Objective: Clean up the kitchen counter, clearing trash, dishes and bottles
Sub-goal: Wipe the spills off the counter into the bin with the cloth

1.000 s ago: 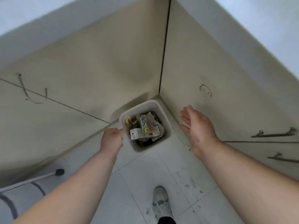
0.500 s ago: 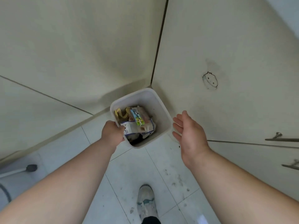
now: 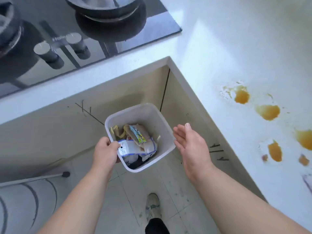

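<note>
1. Hob (image 3: 70, 36), far left: black glass set into the desk (image 3: 211, 41), two round knobs at its near edge.
2. Left hand (image 3: 105, 152): grip closed on the near-left rim of the bin (image 3: 152, 114), thumb inside. Whether the bin is lifted off the floor (image 3: 135, 191) or resting on it, cannot tell.
3. Bin: white, square, in the inner corner below the desk. Roughly half full: wrappers (image 3: 135, 142), peel-like scraps (image 3: 118, 131).
4. Right hand (image 3: 190, 146): grip wide, fingers straight, holding nothing, just beside the bin's right rim; contact unclear.
5. Desk, right: several orange spills (image 3: 268, 112) and small crumbs.
6. Progress, as judged: trash appears binned; no dishes or bottles in view. Remaining: wipe the spills; the rest of the desk lies outside the view.
</note>
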`<state>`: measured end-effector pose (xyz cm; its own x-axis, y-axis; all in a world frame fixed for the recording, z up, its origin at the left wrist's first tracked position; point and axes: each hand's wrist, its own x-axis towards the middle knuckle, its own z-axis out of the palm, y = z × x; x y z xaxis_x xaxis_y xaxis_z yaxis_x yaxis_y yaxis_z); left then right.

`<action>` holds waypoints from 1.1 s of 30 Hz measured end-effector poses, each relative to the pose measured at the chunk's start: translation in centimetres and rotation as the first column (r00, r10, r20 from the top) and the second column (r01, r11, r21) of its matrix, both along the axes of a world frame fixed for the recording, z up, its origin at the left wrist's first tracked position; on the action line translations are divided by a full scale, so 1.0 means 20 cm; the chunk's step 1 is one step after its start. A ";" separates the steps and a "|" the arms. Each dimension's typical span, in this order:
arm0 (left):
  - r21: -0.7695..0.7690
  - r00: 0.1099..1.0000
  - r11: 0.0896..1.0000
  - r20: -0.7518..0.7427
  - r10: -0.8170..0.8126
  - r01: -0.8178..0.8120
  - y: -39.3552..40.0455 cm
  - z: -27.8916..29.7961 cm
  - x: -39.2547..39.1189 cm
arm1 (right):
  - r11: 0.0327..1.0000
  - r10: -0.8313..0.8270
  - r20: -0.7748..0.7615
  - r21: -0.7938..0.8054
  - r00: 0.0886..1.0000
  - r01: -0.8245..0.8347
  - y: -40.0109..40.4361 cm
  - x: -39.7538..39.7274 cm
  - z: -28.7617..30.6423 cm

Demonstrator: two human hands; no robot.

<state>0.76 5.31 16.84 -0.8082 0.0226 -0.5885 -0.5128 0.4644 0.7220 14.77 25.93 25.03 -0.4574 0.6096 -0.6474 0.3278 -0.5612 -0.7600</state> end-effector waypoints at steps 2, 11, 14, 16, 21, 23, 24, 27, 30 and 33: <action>0.041 0.999 0.999 -0.032 0.005 -0.003 -0.02 0.24 0.05 | 1.000 -0.013 -0.036 0.009 0.999 0.013 -0.01 0.08 0.21; 0.116 0.994 0.993 -0.110 -0.025 0.038 0.09 0.95 0.28 | 0.986 -0.148 -0.134 0.054 0.980 0.156 0.13 0.54 0.80; 0.092 0.990 0.995 -0.140 -0.019 0.032 0.12 1.04 0.39 | 0.979 -0.166 -0.163 0.088 0.973 0.182 0.22 0.74 0.86; 0.098 0.988 0.995 -0.156 0.002 0.013 0.15 1.09 0.49 | 0.975 -0.182 -0.181 0.093 0.966 0.201 0.29 0.88 0.88; 0.059 0.981 0.998 -0.194 0.019 -0.007 0.17 1.15 0.73 | 0.961 -0.243 -0.202 0.083 0.949 0.264 0.48 1.24 0.84; 0.053 0.980 0.998 -0.198 0.024 -0.014 0.19 1.15 0.84 | 0.960 -0.239 -0.191 0.100 0.952 0.261 0.55 1.39 0.82; 0.054 0.980 0.998 -0.196 0.033 -0.023 0.19 1.15 0.89 | 0.959 -0.236 -0.181 0.115 0.955 0.258 0.58 1.45 0.81; 0.059 0.979 0.995 -0.180 0.096 -0.086 0.22 1.13 1.04 | 0.943 -0.185 -0.108 0.259 0.977 0.208 0.67 1.67 0.76; 0.062 0.979 0.990 -0.152 0.137 -0.129 0.24 1.12 1.18 | 0.878 -0.018 0.074 0.479 0.997 -0.020 0.70 1.86 0.69; 0.072 0.977 0.986 -0.141 0.158 -0.149 0.26 1.10 1.30 | 0.774 0.120 0.260 0.580 0.958 -0.255 0.70 2.00 0.65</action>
